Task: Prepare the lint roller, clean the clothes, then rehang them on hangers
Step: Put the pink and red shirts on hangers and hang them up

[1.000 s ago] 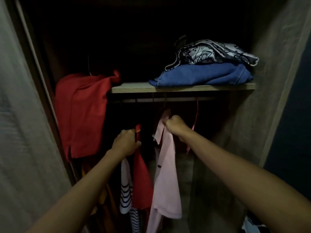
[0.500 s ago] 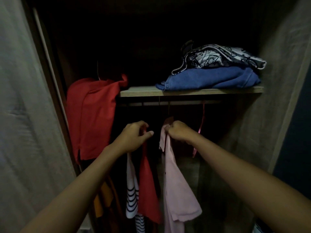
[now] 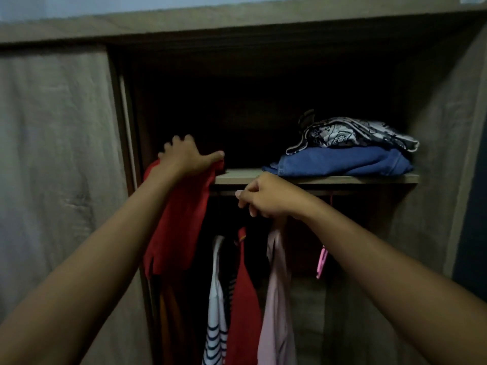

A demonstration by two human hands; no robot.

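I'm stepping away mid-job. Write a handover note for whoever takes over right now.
Left hand lies on the large red garment at left; grip unclear.
Right hand is curled at the top of the pink shirt, apparently gripping it.
Striped top and smaller red garment hang beside it; pink hanger at right.
No lint roller in view; cleaning cannot be confirmed.
Left: finish hanging the pink shirt.
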